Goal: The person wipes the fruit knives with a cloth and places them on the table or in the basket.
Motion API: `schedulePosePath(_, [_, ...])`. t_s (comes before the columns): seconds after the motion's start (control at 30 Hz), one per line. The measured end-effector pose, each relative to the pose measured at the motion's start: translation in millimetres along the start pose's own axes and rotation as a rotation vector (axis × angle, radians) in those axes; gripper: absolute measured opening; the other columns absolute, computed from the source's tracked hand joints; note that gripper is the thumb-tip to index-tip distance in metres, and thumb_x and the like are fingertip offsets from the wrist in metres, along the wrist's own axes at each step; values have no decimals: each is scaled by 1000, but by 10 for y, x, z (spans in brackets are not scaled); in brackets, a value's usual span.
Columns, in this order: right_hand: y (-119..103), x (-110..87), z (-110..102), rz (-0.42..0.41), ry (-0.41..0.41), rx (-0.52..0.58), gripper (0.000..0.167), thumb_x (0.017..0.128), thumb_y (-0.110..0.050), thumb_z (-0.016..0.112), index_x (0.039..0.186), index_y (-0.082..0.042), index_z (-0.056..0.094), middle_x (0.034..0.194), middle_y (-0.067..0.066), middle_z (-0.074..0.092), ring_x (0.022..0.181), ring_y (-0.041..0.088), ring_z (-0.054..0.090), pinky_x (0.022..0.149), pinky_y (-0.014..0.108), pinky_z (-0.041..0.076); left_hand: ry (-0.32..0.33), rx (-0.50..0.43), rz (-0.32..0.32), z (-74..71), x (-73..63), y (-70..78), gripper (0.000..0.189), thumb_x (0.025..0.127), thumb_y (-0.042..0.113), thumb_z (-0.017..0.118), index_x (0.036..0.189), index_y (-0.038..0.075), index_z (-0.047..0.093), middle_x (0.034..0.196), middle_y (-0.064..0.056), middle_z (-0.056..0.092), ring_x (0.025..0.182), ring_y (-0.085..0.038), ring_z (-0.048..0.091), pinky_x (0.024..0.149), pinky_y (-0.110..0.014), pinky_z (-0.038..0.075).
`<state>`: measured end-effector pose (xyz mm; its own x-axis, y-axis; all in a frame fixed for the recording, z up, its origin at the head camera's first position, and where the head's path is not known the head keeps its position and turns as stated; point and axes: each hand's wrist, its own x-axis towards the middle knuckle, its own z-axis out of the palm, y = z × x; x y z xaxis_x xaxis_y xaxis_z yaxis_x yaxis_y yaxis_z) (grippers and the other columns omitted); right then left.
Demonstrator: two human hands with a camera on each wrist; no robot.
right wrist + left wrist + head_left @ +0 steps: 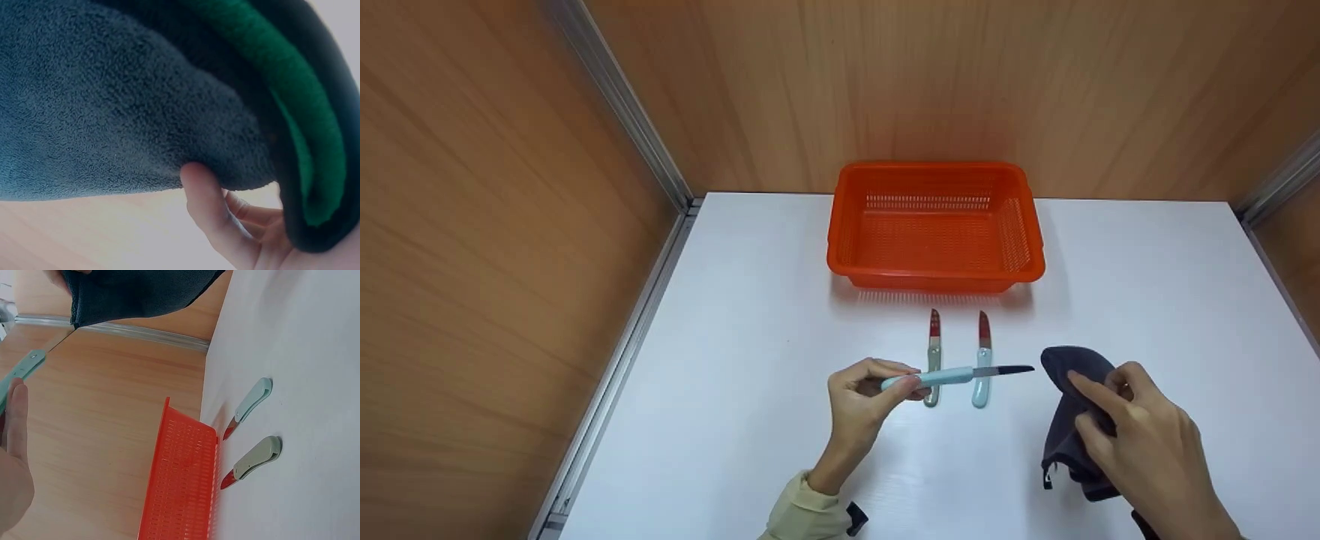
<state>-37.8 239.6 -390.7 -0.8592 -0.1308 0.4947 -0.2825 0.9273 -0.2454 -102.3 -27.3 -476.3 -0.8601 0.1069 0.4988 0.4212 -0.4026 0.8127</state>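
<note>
In the head view, my left hand (855,412) grips a small knife (952,376) by its light-blue handle, raised over the table with the blade pointing right. My right hand (1155,431) pinches a dark grey cloth (1069,431), which hangs in folds beside the blade tip. Seen from the right wrist, the cloth (112,112) is fuzzy, and a green face shows inside its fold. Beneath the held knife lie two more knives with red blades: a grey-green-handled knife (934,355) and a light-blue-handled knife (984,356), side by side, blades toward the back.
An orange plastic basket (930,282) with slotted sides stands at the back of the white table (735,315), just beyond the two lying knives. Wood panels (765,90) close off the back and sides, with a metal rail (622,360) along the left edge.
</note>
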Motion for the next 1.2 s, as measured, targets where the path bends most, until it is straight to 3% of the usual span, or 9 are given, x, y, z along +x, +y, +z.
schedulePosePath(0.3, [-1,-5,5,13,-4,20,35,63,4,69,96,-8,76,82,6,48,48,9,34,38,22,32,33,93,-68,-4,-12,-8,11,88,-4,63,98,-7,66,92,-26,67,67,-31,69,60,-42,58])
schedulePosePath(0.47, [8,-3,-2,31,-26,19,36,64,4,71,97,-7,75,83,7,49,49,10,36,38,22,33,1,82,-108,7,-10,12,16,89,-2,62,102,-9,67,96,-26,66,72,-32,70,64,-42,58])
schedulePosePath(0.67, [32,-3,-7,42,-19,28,35,65,3,70,98,-8,75,85,7,50,50,11,38,40,24,34,-27,39,-194,7,-6,38,26,83,-1,70,106,-11,65,102,-26,65,80,-33,69,67,-43,57])
schedulePosePath(0.83, [37,5,-24,27,66,48,35,64,4,66,96,-7,76,83,10,53,50,14,42,39,26,35,-17,61,-256,-2,-1,40,32,78,1,75,108,-9,66,104,-22,67,86,-31,69,69,-42,57])
schedulePosePath(1.0, [16,35,-61,1,195,75,37,63,2,61,96,-7,76,82,12,56,55,18,50,40,23,39,3,108,-276,16,6,40,30,77,0,76,105,-7,68,104,-23,67,90,-34,67,72,-39,57])
schedulePosePath(1.2, [-94,73,-63,-49,209,90,40,62,-1,61,99,-7,75,82,11,55,59,16,52,41,20,40,7,154,-251,119,55,168,28,76,-6,74,103,-11,67,102,-23,68,89,-37,65,75,-36,57])
